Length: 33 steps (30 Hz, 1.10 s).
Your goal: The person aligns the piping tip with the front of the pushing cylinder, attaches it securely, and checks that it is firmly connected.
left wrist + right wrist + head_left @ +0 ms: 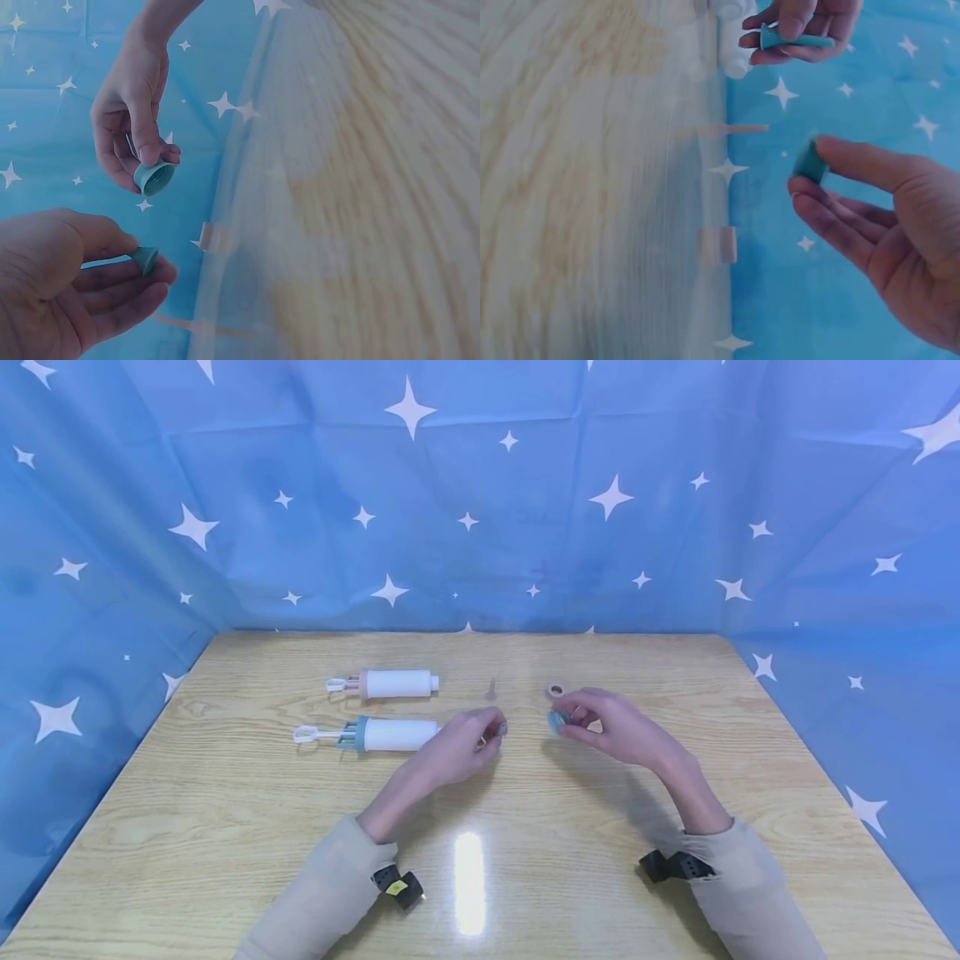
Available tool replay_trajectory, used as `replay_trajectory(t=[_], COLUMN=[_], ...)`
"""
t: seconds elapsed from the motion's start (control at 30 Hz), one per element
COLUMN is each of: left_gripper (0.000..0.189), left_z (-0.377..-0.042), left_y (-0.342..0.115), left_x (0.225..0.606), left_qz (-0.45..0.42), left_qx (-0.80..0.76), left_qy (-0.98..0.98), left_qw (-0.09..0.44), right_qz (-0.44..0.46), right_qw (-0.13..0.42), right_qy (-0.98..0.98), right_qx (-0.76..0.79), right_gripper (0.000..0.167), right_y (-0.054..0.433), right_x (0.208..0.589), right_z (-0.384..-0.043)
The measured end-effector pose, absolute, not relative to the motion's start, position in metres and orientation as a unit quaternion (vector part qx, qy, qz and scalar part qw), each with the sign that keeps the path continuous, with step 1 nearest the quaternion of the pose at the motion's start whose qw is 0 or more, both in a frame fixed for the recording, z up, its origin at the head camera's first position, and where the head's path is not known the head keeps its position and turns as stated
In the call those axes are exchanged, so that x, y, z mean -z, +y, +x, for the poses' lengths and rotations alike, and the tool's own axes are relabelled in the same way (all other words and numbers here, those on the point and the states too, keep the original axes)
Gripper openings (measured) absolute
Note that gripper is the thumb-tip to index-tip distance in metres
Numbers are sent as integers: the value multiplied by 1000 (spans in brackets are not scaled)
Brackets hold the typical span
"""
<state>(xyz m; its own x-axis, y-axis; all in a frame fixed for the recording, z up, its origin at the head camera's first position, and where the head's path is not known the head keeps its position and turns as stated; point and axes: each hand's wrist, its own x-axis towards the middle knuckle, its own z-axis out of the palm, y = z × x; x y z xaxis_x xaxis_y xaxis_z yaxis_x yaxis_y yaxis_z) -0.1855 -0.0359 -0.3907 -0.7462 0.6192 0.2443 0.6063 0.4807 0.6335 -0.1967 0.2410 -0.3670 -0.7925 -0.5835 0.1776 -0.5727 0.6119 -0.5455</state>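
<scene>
My left hand (465,745) pinches a small teal cone-shaped nozzle (804,40) between thumb and fingers. It is raised over the table, in front of the tube with the teal collar. Across from it, my right hand (618,727) grips a teal ring cap (155,180) by its edge, thumb on one side and fingers on the other. A gap separates the nozzle from the cap. Behind the right hand a pink ring cap (550,695) lies on the table. Between the hands and farther back stands a pink nozzle (491,692), narrow end up.
Two white syringe-like tubes lie at the left: one with a pink collar (397,683) at the back, one with a teal collar (393,735) nearer, its end partly behind the left hand. Blue star-patterned cloth (480,468) surrounds the wooden table (187,827).
</scene>
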Motion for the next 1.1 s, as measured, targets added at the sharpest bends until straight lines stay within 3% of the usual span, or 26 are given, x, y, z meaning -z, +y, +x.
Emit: replay_trajectory(t=[0.33,0.77,1.1], left_gripper=[12,10,9], left_z=[-181,-172,-169], left_y=[-40,-50,-51], left_x=[384,371,369], left_qz=[355,348,362], left_qx=[-370,-396,-398], left_qy=[858,849,840], left_qw=[-25,-33,-77], right_qz=[-337,-359,-371], right_qw=[-42,-69,-99], right_qy=[883,862,844], right_qx=[325,352,375], right_gripper=[35,38,39], right_y=[236,227,223], right_x=[358,346,344], right_z=[-190,-179,-174])
